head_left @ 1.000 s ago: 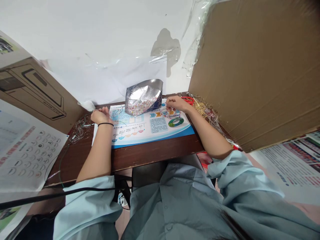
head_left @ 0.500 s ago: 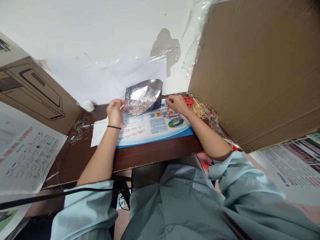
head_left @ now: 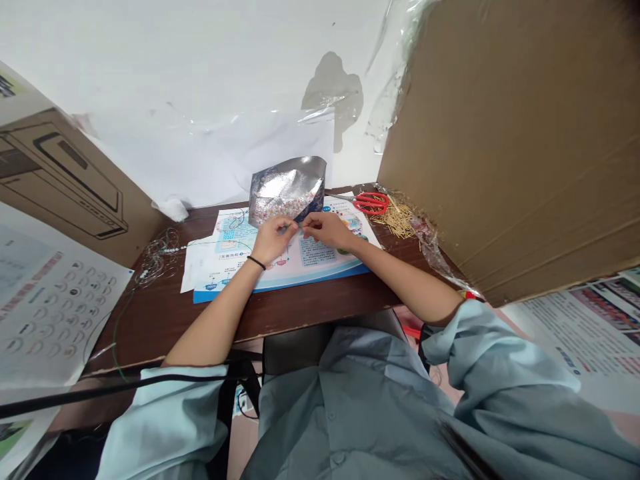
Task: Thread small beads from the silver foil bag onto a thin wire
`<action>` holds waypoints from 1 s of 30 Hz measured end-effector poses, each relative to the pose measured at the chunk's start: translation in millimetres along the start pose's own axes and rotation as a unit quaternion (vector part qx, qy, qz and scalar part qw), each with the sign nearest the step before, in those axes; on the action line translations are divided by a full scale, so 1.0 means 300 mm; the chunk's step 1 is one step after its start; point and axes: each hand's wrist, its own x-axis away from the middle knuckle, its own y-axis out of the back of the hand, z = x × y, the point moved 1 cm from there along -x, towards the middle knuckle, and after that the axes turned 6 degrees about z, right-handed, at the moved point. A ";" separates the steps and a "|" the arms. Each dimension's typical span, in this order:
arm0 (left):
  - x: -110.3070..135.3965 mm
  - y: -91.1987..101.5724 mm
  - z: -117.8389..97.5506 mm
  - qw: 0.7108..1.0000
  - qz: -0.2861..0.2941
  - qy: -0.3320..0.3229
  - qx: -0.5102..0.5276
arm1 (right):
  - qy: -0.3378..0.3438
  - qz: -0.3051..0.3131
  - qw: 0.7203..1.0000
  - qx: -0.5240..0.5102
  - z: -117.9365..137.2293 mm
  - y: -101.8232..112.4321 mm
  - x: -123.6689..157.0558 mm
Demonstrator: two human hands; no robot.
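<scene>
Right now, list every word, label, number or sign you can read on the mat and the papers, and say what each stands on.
Nothing can be read with certainty.
Printed mat: heading and text blocks, too small to read.
Sheet at left: rows of round icons with tiny captions, too blurred to read.
Sheet at lower right: printed lines, too blurred to read.

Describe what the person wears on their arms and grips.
A pale blue-grey button-front shirt has loose, bunched sleeves, the left sleeve and right sleeve, ending above bare forearms. A thin black band circles the wrist of the left grip. The right grip shows no band. Neither wears a glove.
</scene>
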 end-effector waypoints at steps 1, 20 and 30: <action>-0.003 0.011 0.010 0.999 -0.016 0.016 -0.026 | 0.001 -0.003 1.000 0.017 -0.001 0.003 0.000; 0.001 0.084 0.072 0.944 0.005 0.137 -0.299 | 0.056 0.055 0.963 0.258 -0.028 -0.061 0.007; 0.003 0.082 0.070 0.949 0.005 0.149 -0.279 | 0.064 0.075 0.954 0.282 -0.034 -0.061 0.005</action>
